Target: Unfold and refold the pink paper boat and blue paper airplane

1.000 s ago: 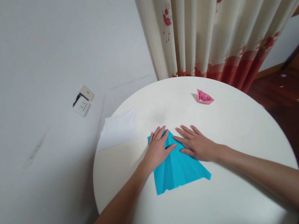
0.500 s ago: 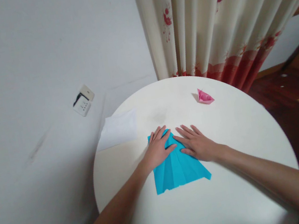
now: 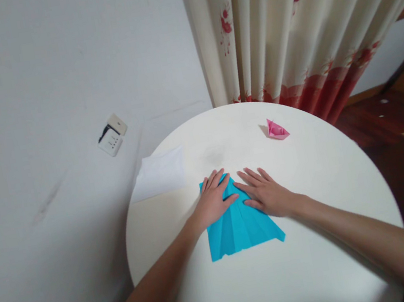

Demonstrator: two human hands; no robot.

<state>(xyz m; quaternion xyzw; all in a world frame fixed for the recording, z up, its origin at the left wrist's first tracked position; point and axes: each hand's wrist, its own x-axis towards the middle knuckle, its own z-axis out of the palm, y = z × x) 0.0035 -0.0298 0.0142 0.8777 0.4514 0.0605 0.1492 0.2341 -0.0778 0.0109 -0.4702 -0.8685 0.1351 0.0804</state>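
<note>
Round white table [image 3: 315, 214] against a grey wall and a flowered curtain — both hands flat on paper.
The left hand [image 3: 213, 201] and right hand [image 3: 266, 194], fingers spread and pressed down, pin the folded turquoise paper sheet [image 3: 239, 227] at table centre; uneven pressure could skew the crease — a small pink folded paper boat [image 3: 276, 130] sits at two o'clock.

Smooth, matt blue folded paper [image 3: 241, 227], with sharp creases. Lying on a round white table [image 3: 322, 255], smooth with a soft shine. Small pink folded paper [image 3: 276, 130], matt. Soft cream cloth curtain [image 3: 282, 27] with red flowers. Thin white paper sheet [image 3: 161, 174].
</note>
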